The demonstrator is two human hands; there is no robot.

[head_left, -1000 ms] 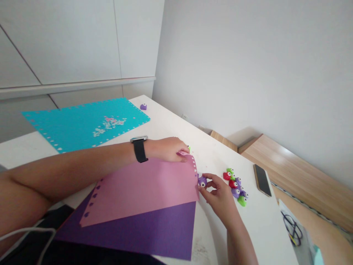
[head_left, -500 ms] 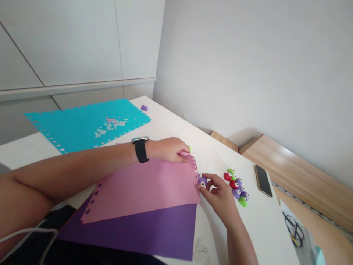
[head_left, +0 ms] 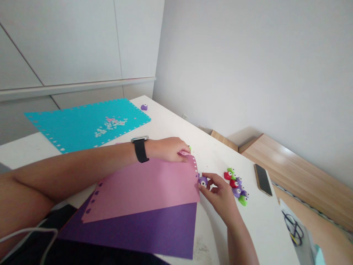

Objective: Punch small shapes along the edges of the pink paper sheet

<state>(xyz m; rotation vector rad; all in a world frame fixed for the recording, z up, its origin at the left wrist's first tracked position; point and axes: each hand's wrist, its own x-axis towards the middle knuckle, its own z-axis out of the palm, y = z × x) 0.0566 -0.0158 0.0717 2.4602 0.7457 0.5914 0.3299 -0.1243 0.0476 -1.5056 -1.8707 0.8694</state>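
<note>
A sheet of pink paper [head_left: 149, 187] with small punched holes along two edges lies over a purple sheet [head_left: 154, 232]. My left hand [head_left: 172, 149], a dark-strapped watch on its wrist, reaches across and pinches the pink sheet's far right corner, which is curled up. At the sheet's right edge my right hand [head_left: 220, 191] holds a small purple craft punch [head_left: 203, 181] between thumb and fingers. The punch sits against the paper's edge; whether the edge is inside its slot is hidden. A bit of green shows just beyond my left hand.
Several red, green and purple punches [head_left: 236, 186] are grouped to the right, near a phone [head_left: 263, 179]. A blue sheet [head_left: 71, 129] with punched edges bears paper confetti [head_left: 111, 124]. Another purple punch [head_left: 144, 107] stands at the far corner. Black-handled scissors [head_left: 293, 228] lie lower right.
Almost nothing differs. My right hand and the purple punch have shifted very slightly at the pink sheet's edge; my left hand stays on the corner.
</note>
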